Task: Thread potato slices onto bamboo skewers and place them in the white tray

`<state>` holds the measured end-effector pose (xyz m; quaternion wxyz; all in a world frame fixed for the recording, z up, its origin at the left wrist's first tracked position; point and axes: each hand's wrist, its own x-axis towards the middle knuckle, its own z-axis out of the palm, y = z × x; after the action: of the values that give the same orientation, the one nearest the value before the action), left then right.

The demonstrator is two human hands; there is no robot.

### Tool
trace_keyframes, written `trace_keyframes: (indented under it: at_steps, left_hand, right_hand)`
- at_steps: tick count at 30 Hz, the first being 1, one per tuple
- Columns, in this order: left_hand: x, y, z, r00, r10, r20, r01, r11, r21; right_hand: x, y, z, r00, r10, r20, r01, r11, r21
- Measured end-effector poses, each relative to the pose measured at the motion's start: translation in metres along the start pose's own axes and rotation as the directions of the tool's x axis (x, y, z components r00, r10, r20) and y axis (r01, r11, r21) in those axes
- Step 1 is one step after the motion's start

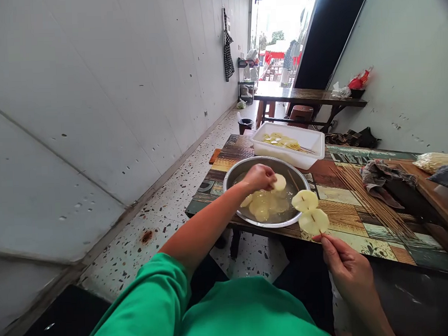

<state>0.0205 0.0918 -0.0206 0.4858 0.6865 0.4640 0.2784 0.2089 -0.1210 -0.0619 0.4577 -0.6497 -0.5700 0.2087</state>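
Observation:
Pinched in my left hand (260,178) is a round, pale potato slice (279,182), held above the water of a wide metal basin (229,173). More wet slices (264,206) lie in that water. My right hand (347,261) grips the lower end of a thin wooden skewer (321,232), to the right of the basin. Two potato slices (314,221) are threaded on this skewer, one above the other, near the basin's right rim. Fingers of both hands are closed.
Behind the basin stands a white plastic tub (311,152) with skewered slices in it. Loose wooden skewers (372,199) lie on the patterned table (338,193) at right, beside a crumpled cloth (378,175) and a wooden board (430,185). A white wall (133,83) runs along the left.

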Motion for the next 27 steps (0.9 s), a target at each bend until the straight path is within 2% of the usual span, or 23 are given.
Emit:
trace_keyframes:
  at_steps: [2,4,7,14,22,27]
  left_hand:
    - [-0.002,-0.001,-0.008,0.985,-0.093,-0.145,0.032,0.926,-0.375]
    - [-0.006,-0.002,-0.011,0.963,-0.104,-0.249,-0.03,0.875,-0.483]
    - [-0.011,-0.003,-0.013,0.936,-0.095,-0.339,-0.094,0.861,-0.5]
    - [-0.018,-0.002,-0.01,0.937,-0.057,-0.344,-0.158,0.81,-0.564]
    - [-0.02,-0.004,-0.009,0.932,0.032,-0.36,-0.21,0.859,-0.467]
    - [-0.02,-0.009,-0.008,0.91,0.12,-0.396,-0.27,0.897,-0.349]
  right_hand:
    - [0.0,0.0,0.005,0.998,0.009,0.055,-0.01,1.0,0.012]
    - [0.001,0.0,0.009,0.996,0.009,0.09,-0.009,1.0,0.004]
    - [0.002,-0.002,0.014,0.994,0.0,0.105,0.002,1.0,-0.019]
    - [0.002,-0.006,0.014,0.993,0.006,0.122,-0.006,1.0,-0.007]
    - [0.001,-0.009,0.015,0.993,0.02,0.117,-0.024,0.999,0.027]
    - [0.002,-0.012,0.014,0.995,0.021,0.101,-0.02,1.0,-0.006]
